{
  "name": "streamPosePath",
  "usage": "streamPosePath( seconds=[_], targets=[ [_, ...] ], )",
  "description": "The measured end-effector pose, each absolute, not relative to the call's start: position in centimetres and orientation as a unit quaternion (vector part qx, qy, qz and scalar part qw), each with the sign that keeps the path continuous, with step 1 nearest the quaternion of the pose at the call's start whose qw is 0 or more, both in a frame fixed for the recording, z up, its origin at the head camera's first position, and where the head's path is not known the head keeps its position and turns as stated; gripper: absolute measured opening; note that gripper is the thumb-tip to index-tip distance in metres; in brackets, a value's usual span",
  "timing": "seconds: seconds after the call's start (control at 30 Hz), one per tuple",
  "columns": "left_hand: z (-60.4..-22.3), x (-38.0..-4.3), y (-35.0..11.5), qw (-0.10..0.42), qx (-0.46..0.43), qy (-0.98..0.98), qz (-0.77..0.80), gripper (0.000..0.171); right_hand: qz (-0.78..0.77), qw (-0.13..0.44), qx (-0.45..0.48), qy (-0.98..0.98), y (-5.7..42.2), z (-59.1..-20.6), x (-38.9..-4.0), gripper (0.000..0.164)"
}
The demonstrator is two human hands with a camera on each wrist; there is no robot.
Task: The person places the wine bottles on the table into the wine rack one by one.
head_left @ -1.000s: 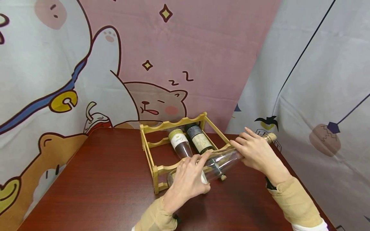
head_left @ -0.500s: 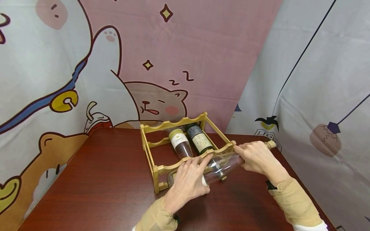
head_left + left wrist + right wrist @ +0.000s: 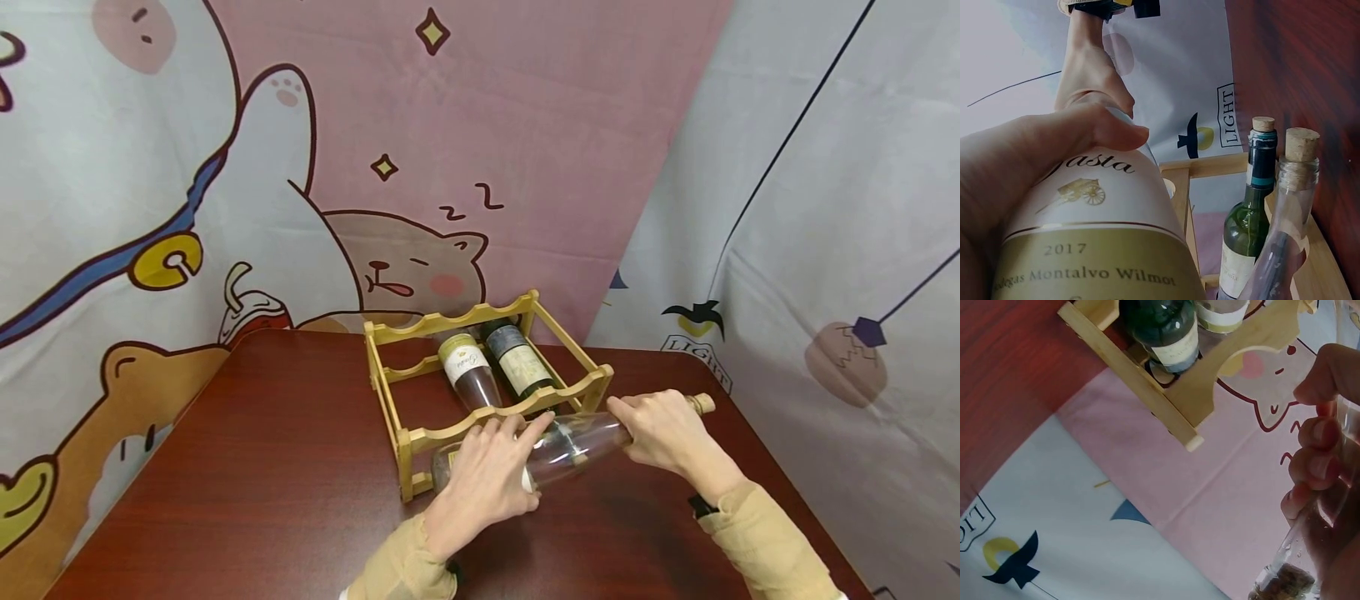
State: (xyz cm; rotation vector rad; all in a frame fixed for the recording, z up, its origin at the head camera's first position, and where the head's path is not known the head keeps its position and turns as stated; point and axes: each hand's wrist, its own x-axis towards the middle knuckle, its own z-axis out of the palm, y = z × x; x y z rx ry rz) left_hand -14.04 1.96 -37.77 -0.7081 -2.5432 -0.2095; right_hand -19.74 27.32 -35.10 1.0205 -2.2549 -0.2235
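A clear, corked wine bottle (image 3: 588,440) is held in both hands, slanting in front of the rack with its neck to the right. My left hand (image 3: 487,475) grips the body, covering part of its label; the left wrist view shows the white and olive label (image 3: 1097,256). Around the neck curl the fingers of my right hand (image 3: 663,429), the cork (image 3: 703,403) sticking out beyond. Behind the held bottle stands a wooden wine rack (image 3: 406,458). In it lie a bottle with a white label (image 3: 463,362) and a dark green bottle (image 3: 520,358), side by side.
The rack sits on a reddish-brown table (image 3: 262,467). Rack slots to the left of the two lying bottles hold nothing. A printed cloth (image 3: 570,167) hangs behind the table and along its right side.
My right hand has come down and toward me, lowering the bottle's neck; its fingers now curl more fully round it. My left hand has barely moved. The rack and its bottles stay put.
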Motion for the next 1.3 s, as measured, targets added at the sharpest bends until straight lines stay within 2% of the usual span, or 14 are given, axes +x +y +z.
streamPosePath(
  seconds=[0.3, 0.63, 1.03, 1.17, 1.3],
  targets=[
    [-38.7, -13.8, 2.1, 0.219, -0.265, -0.937, -0.065, 0.107, -0.069, 0.317, 0.383, -0.865, 27.7, -37.3, -19.3, 0.030],
    [-39.9, -13.6, 2.2, 0.196, -0.285, -0.938, -0.030, 0.102, -0.036, 0.319, 0.358, -0.877, 28.0, -40.6, -18.2, 0.032],
    [-41.2, -13.9, 1.3, 0.189, -0.318, -0.929, -0.022, 0.101, -0.035, 0.313, 0.328, -0.891, 27.7, -42.1, -17.1, 0.031],
    [-41.0, -14.2, 0.4, 0.219, -0.330, -0.917, -0.053, 0.095, -0.031, 0.299, 0.312, -0.901, 27.7, -42.4, -16.7, 0.032],
    [-40.5, -15.0, -0.8, 0.289, -0.335, -0.892, -0.099, 0.073, -0.024, 0.277, 0.289, -0.916, 27.5, -42.7, -16.4, 0.033]
  ],
)
